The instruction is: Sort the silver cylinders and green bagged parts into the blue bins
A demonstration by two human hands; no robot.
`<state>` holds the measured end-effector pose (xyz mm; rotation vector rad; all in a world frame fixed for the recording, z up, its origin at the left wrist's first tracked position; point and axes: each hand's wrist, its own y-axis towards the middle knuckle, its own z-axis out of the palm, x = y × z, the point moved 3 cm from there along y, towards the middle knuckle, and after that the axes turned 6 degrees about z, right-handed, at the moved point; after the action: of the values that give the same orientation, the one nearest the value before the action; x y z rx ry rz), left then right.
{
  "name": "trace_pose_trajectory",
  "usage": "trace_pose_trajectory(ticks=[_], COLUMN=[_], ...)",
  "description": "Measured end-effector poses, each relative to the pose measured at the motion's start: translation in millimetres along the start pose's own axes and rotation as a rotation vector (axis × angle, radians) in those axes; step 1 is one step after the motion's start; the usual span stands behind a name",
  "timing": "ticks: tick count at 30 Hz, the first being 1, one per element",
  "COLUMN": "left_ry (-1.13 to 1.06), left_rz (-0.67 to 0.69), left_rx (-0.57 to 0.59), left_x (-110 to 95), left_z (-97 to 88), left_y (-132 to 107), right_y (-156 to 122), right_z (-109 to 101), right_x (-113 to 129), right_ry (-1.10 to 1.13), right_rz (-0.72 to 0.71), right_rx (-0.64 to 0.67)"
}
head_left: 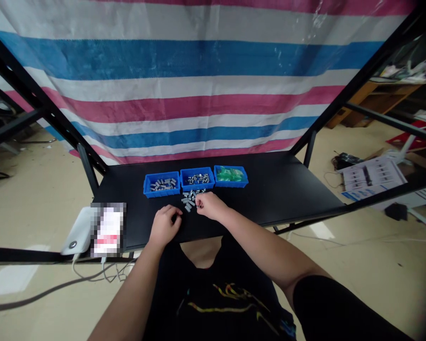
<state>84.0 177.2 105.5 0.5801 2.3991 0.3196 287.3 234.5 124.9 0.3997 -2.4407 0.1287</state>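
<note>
My right hand (210, 206) is closed in a pinch at the right edge of a loose pile of small silver metal cylinders (188, 201). Whatever lies between its fingertips is too small and covered to make out. Left of the pile, my left hand (166, 224) rests on the black table (270, 189), fingers loosely bent and thumb apart, with nothing visible in it. Behind the pile is a blue bin (198, 186) of small shiny metal fittings. To its left, another blue bin (162, 192) contains metal cylinders. A third blue bin (231, 183) on the right holds green plastic packets (230, 174).
A white power bank (81, 232) and a blurred-out flat device (108, 229) lie at the table's left front corner, with cables hanging down. A striped plastic sheet (199, 104) closes off the back. Black frame posts (308, 149) rise at both sides.
</note>
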Motion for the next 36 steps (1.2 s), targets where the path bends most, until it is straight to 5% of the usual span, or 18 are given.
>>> trace_pose_trajectory(ticks=[8, 21, 29, 36], left_ry=[0.041, 0.232, 0.219, 0.178], left_rz=[-0.003, -0.049, -0.039, -0.026], left_rx=[0.005, 0.063, 0.064, 0.064], left_x=[0, -5, -7, -9], left_z=[-0.1, 6.9, 4.0, 0.7], left_y=[-1, 2, 2, 1], right_y=[51, -8, -1, 56], right_z=[-44, 14, 9, -1], right_x=[-2, -7, 1, 48], right_ry=[0.135, 0.125, 0.087, 0.251], right_rz=[-0.027, -0.131, -0.118, -0.183], right_rx=[-0.277, -0.179, -0.186, -0.196])
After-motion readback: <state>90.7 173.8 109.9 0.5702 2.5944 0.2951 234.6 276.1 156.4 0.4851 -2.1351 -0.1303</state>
